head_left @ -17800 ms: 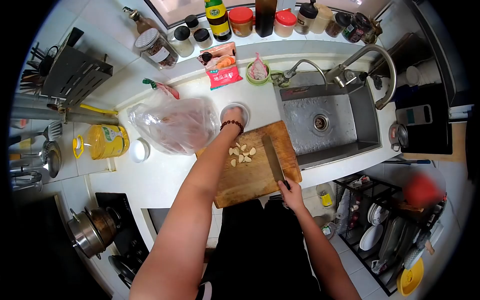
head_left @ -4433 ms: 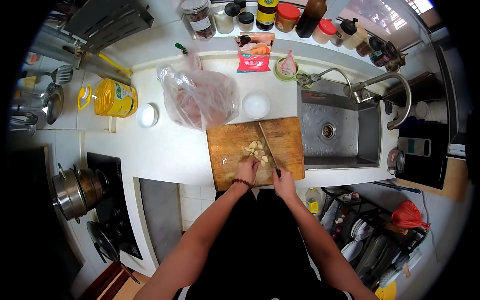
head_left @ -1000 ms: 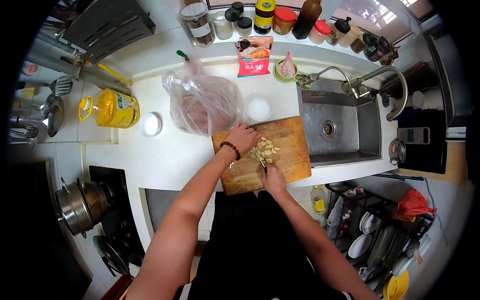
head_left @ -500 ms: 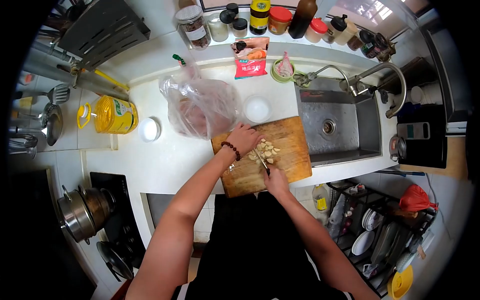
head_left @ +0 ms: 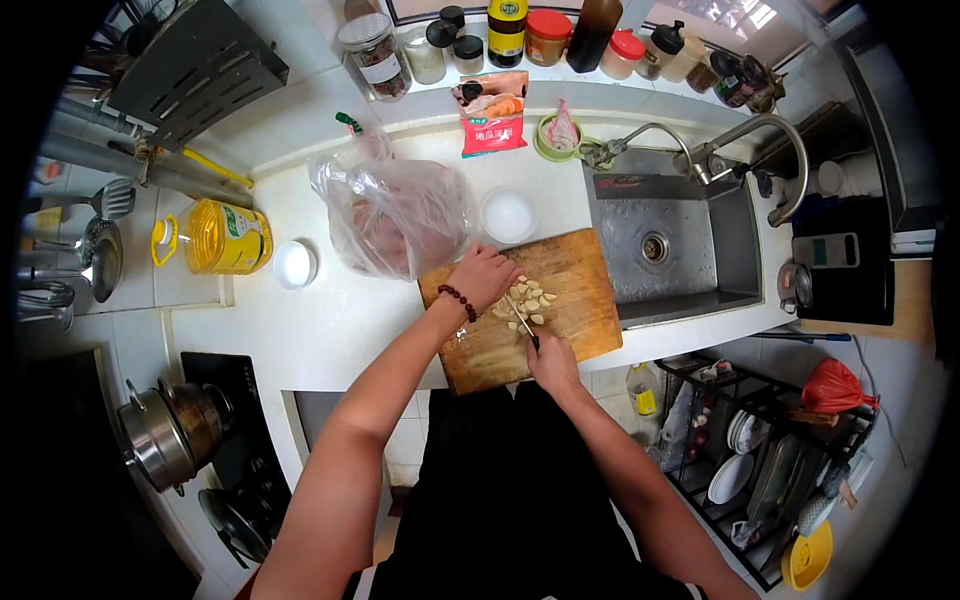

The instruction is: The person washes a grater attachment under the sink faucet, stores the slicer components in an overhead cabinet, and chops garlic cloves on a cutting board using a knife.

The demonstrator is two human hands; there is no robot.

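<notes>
A worn wooden cutting board (head_left: 577, 262) lies on the counter in front of me, bearing pale garlic pieces (head_left: 533, 297), some sliced. My right hand (head_left: 553, 362) is closed around the dark handle of a knife (head_left: 522, 316), whose blade points up and left among the garlic. Beside the blade tip, my left hand (head_left: 486, 276) is bent over the board's upper part, fingers curled together; whatever lies under its fingertips is hidden. A clear plastic bag (head_left: 400, 220) with pinkish contents stands just beyond my left hand. A white bowl (head_left: 508, 215) sits behind the board.
Right of the board is a steel sink (head_left: 655, 290) with a faucet (head_left: 790, 140). A small white dish (head_left: 295, 265) and an oil jug (head_left: 228, 237) stand at left. A red packet (head_left: 493, 125) leans at the back beneath a shelf of jars. Pots (head_left: 160, 435) occupy the lower left.
The view has shifted slightly, so the counter items appear a little further left. Both hands keep nearly the same place at the board, the knife still in my right hand.
</notes>
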